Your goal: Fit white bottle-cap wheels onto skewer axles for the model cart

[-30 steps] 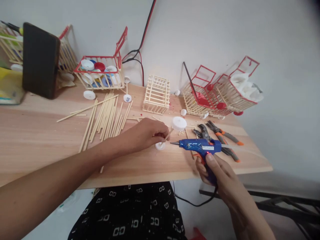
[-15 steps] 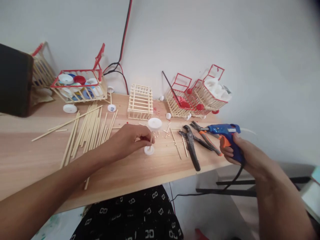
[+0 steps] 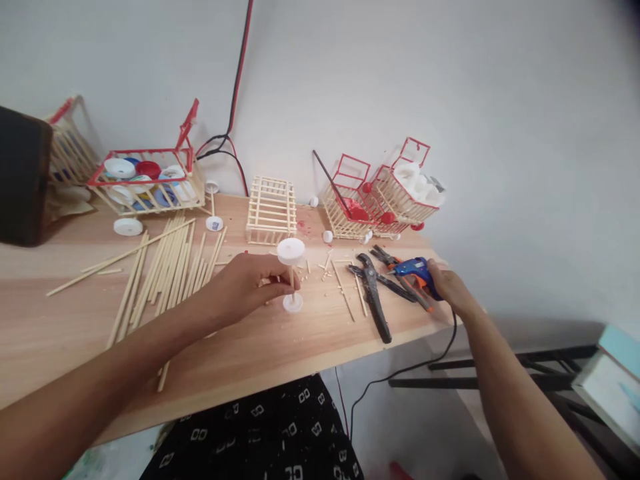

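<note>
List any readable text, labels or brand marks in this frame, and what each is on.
No text reads.
White cap by the bamboo sticks: small blue mark, too small to read.
Blue glue gun in the right hand: no legible label.
Black shorts: white square pattern, not letters.

Single head-worn view, looking forward and down, close over the wooden table (image 3: 310,340), facing the wall (image 3: 450,87)

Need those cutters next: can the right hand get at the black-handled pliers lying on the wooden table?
Probably yes. The right hand rests on the blue glue gun just beside the black-handled pliers, nothing lies between, but it must release the gun first.
</note>
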Demonstrator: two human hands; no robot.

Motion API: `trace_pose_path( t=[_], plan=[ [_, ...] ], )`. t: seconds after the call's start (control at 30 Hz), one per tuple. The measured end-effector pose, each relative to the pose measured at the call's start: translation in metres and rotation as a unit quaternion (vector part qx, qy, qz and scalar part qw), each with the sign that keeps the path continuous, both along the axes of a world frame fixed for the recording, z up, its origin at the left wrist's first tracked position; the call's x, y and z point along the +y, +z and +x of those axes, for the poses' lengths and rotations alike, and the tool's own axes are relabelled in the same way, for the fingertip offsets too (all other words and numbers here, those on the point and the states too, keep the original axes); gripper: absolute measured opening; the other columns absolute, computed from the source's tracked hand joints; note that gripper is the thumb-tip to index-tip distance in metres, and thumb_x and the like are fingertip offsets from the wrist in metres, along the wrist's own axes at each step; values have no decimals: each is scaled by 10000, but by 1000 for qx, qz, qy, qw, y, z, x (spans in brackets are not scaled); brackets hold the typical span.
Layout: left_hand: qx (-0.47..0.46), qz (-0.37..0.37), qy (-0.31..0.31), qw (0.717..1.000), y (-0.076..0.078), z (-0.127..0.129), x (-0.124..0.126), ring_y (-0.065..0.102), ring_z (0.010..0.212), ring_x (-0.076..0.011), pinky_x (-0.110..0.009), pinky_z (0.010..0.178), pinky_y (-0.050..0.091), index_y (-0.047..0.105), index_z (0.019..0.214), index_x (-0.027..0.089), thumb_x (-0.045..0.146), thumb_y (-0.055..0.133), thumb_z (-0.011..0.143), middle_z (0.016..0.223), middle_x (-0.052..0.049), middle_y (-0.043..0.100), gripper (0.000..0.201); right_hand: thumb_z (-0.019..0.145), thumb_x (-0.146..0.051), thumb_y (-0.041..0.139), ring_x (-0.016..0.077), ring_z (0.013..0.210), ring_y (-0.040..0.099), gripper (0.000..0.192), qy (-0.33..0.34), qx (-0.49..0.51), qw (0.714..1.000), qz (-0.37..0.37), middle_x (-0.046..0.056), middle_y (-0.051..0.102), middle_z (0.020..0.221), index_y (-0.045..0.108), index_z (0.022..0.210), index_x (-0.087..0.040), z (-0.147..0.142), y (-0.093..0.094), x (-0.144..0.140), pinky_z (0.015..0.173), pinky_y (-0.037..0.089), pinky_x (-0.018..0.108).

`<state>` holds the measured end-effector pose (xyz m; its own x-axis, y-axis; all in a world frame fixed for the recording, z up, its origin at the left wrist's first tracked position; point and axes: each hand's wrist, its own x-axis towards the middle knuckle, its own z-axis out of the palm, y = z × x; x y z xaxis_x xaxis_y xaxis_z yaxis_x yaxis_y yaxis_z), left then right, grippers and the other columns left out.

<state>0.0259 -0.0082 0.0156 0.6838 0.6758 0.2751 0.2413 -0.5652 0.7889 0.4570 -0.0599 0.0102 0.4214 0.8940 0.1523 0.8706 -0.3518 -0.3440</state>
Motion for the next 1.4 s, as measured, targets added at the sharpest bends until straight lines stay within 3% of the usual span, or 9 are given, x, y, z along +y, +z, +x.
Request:
trace_pose_path(
  t=[0.27, 0.53, 0.63, 0.73, 0.83, 0.9, 1.0, 1.2, 1.4],
  plan=[
    [-21, -56, -9, 998, 4, 0, -1, 609, 697, -88, -203, 670, 450, 664, 797, 163, 202, 588, 812, 772, 4, 686, 86, 876, -520, 284, 210, 521, 495, 557, -16, -75, 997, -23, 116, 552, 528, 493, 466, -206, 1, -10, -3, 547, 339, 333],
    [-38, -63, -10, 997, 12, -5, 0, 613, 727, -95, -208, 682, 460, 645, 787, 151, 183, 572, 818, 800, -6, 688, 85, 891, -376, 310, 261, 760, 602, 399, -55, -126, 989, 49, 168, 664, 826, 641, 878, -153, -34, 37, -18, 667, 367, 356],
    [-41, -60, -8, 997, 15, -7, 1, 609, 745, -92, -204, 699, 452, 636, 797, 146, 182, 571, 824, 803, -1, 679, 79, 900, -386, 369, 218, 760, 623, 349, 5, -59, 991, 121, 112, 666, 855, 640, 962, -174, -82, 48, -17, 732, 411, 326],
    [-33, -50, -1, 998, 18, -10, 1, 599, 733, -90, -201, 691, 440, 625, 786, 145, 188, 573, 828, 776, 10, 662, 79, 878, -382, 461, 205, 843, 629, 274, 153, 50, 971, 177, 69, 678, 917, 661, 926, -201, -140, 47, -11, 736, 450, 302],
    [-25, -20, -1, 1000, 24, -12, 1, 589, 735, -91, -202, 692, 429, 623, 792, 151, 198, 563, 840, 775, 16, 652, 90, 880, -333, 496, 194, 975, 597, 284, 346, 124, 926, 83, 59, 631, 1134, 600, 1126, -239, -188, 40, -4, 805, 457, 310],
    [-14, 12, 7, 1000, 29, -15, 0, 579, 726, -91, -203, 683, 417, 623, 796, 155, 206, 559, 847, 770, 21, 645, 96, 860, -331, 543, 190, 998, 582, 368, 415, 149, 897, 23, 62, 604, 1184, 539, 1220, -252, -210, 35, 2, 807, 458, 309],
    [10, 54, 30, 998, 38, -17, -1, 557, 689, -89, -202, 641, 390, 618, 775, 157, 188, 566, 839, 731, 30, 626, 88, 861, -336, 551, 160, 917, 584, 327, 449, 182, 874, 32, 61, 622, 1093, 566, 1170, -229, -229, 31, 15, 691, 449, 265],
    [41, 89, 80, 992, 52, -21, -1, 542, 660, -95, -210, 614, 365, 621, 737, 149, 151, 593, 804, 690, 30, 610, 72, 826, -241, 595, 103, 696, 527, 51, 472, 205, 853, 90, -12, 613, 786, 610, 818, -193, -255, 29, 38, 596, 375, 226],
    [48, 87, 104, 990, 54, -24, 2, 533, 642, -94, -211, 605, 363, 619, 695, 148, 145, 600, 787, 660, 33, 602, 95, 807, -210, 613, 100, 653, 489, 35, 467, 213, 849, 126, -23, 586, 736, 594, 782, -194, -269, 21, 42, 568, 343, 223]
  ],
)
